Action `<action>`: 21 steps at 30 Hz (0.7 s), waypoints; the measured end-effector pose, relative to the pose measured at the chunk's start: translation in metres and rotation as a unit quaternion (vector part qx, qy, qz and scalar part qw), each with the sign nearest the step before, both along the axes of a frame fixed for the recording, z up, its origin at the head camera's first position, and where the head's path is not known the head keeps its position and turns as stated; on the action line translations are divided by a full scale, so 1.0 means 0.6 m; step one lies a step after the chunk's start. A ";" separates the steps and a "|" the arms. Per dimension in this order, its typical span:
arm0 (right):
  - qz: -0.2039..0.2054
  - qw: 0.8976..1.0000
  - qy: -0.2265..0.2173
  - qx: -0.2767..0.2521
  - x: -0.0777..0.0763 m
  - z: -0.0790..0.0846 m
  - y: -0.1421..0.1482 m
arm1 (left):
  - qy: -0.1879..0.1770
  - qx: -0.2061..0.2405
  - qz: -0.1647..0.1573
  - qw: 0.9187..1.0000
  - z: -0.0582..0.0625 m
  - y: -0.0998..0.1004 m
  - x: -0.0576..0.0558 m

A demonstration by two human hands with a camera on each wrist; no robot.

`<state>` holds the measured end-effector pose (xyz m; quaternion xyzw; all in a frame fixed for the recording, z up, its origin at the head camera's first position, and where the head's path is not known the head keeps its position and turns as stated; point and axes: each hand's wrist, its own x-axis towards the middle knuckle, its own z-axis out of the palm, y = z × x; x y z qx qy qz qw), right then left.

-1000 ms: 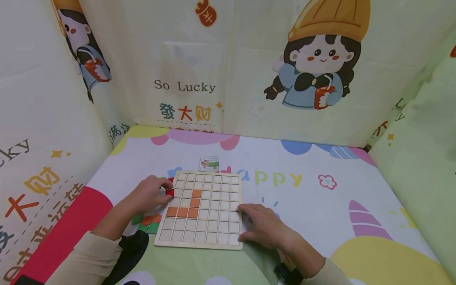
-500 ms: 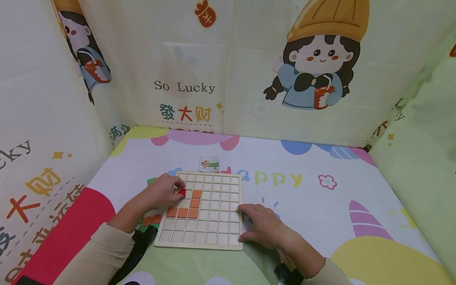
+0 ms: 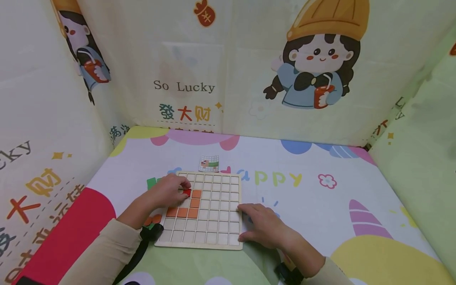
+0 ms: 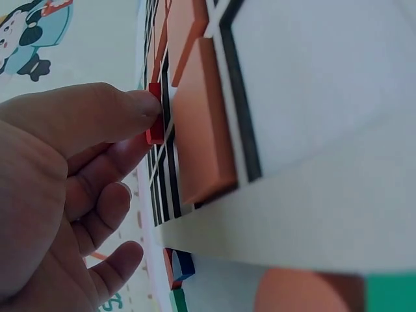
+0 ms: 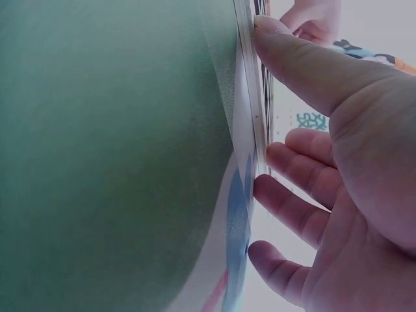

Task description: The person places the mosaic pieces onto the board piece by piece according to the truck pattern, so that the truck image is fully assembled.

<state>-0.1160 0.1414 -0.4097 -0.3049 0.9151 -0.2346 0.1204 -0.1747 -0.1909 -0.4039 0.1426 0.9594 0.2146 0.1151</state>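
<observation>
Red tile [image 3: 187, 192] in left hand's [image 3: 166, 191] pinch

Left grip [image 3: 165, 192] pinches; right grip [image 3: 265, 226] relaxed and spread.

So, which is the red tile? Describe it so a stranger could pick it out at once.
On the table, find the wooden grid board, then its column of three orange tiles. Just left of the farthest one, the left hand's grip pinches the red tile. Its red colour sets it apart from those orange neighbours.
</observation>
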 end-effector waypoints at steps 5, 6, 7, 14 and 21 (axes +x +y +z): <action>-0.003 1.000 -0.003 0.001 0.000 0.000 0.000 | -0.001 -0.008 -0.008 1.000 0.002 0.003 0.000; -0.003 1.000 -0.004 0.000 0.000 0.000 0.000 | 0.000 -0.009 -0.010 1.000 0.002 0.003 0.000; -0.003 1.000 -0.003 0.001 0.000 0.000 0.000 | 0.000 -0.009 -0.012 1.000 0.003 0.004 0.000; -0.003 1.000 -0.008 0.003 0.000 0.000 0.000 | 0.002 -0.012 -0.018 1.000 0.006 0.008 0.002; -0.004 1.000 -0.008 0.008 0.000 0.000 0.000 | 0.010 -0.009 -0.015 1.000 0.009 0.009 0.003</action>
